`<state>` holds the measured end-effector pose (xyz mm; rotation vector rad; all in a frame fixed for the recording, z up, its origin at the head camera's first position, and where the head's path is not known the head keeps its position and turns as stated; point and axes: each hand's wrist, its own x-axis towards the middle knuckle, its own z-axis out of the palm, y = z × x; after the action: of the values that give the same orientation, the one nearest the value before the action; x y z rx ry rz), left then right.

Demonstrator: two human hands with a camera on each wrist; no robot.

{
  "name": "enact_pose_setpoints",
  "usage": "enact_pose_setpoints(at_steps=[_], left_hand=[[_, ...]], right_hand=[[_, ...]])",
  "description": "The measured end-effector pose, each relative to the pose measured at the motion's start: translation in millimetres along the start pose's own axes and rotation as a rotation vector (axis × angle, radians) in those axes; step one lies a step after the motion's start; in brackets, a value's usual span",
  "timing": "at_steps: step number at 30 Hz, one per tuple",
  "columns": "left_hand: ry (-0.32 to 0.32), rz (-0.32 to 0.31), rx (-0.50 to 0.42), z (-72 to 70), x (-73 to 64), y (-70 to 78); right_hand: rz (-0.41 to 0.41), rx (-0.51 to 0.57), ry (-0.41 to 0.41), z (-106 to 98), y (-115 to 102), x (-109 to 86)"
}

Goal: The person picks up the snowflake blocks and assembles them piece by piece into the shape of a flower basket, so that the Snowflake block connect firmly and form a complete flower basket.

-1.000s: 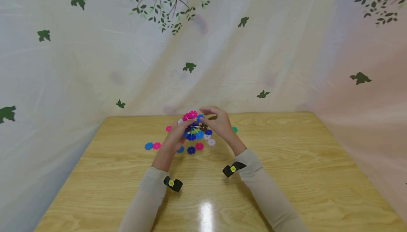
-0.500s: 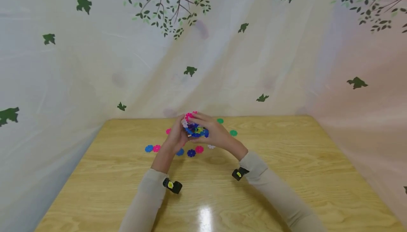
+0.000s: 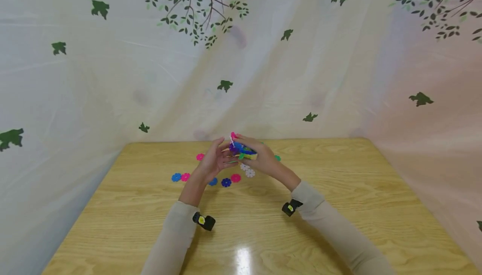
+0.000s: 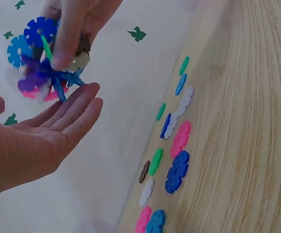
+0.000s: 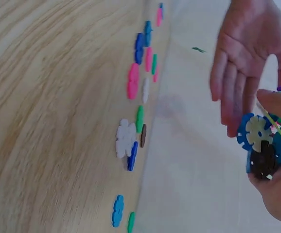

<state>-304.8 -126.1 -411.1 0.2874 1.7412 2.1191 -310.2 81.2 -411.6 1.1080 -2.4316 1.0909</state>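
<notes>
Far left on the bench (image 3: 113, 208), a light-blue disc (image 3: 176, 177) lies flat with a pink disc (image 3: 185, 177) just beside it. Next comes the left hand (image 3: 216, 158), palm up, its fingers long and spread loosely, gripping nothing. Right of that palm, raised off the bench, is the cluster of slotted discs (image 3: 238, 145). It sits over the left fingertips rather than in the palm; whether they touch it cannot be told. The cluster is roundish, its discs facing several ways, so no clear long axis shows. Below it in the head view, a dark-blue disc (image 3: 226, 182) and white discs (image 3: 250, 173) lie on the wood. The right hand (image 3: 263, 153) is the nearer one and bears the cluster, gripping it between thumb and fingers from the right, so the piece lies between the two hands. Beyond the right hand, a green disc (image 3: 278, 158) rests near the far edge.
</notes>
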Motion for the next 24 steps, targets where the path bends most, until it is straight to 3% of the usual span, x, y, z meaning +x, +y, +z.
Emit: enact_pose_setpoints(at_steps=[5,9,14,21,24], left_hand=[[0.046,0.003,0.049,-0.8,-0.5,-1.4],[0.072,0.030,0.023,-1.1,2.1,-5.0],[0.067,0.109,-0.014,-0.2,4.4,-10.1],[-0.016,0.171,-0.028,1.9,4.6,-13.4],[-0.039,0.187,-0.045,4.6,4.9,-13.0]], right_hand=[[0.175,0.182,0.016,-10.3,1.1,-2.6],[0.302,0.333,-0.016,-14.1,3.8,-4.6],[0.347,0.559,-0.077,-13.5,6.5,-6.3],[0.443,0.977,-0.214,-7.7,6.1,-6.6],[0.441,1.051,-0.245,-3.9,5.9,-5.9]])
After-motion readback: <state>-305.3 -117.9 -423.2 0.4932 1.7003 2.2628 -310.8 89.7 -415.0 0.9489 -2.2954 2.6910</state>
